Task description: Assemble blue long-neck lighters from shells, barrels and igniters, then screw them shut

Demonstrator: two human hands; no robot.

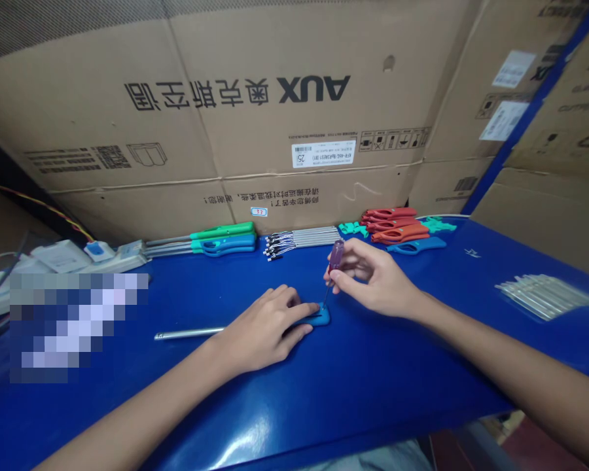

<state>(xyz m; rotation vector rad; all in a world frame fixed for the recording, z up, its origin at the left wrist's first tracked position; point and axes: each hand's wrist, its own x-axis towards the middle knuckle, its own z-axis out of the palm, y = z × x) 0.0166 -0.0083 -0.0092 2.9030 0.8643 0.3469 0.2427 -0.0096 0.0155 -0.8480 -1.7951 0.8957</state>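
Fingers of my right hand (373, 278) pinch a purple-handled screwdriver (334, 260), held nearly upright, tip down on the blue lighter (319, 318). My left hand (267, 327) lies flat over the lighter's body, fingers pressed together, pinning it to the blue table (353, 379). The lighter's long axis runs left to right: its metal tube (189, 333) sticks out left past my wrist, its blue end shows just right of my left fingertips, directly below the screwdriver. My left hand is nearer; the right hovers just above.

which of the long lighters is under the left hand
The blue lighter mid-table, pinned flat by the left hand, metal tube pointing left. The others lie untouched in rows by the cardboard boxes.
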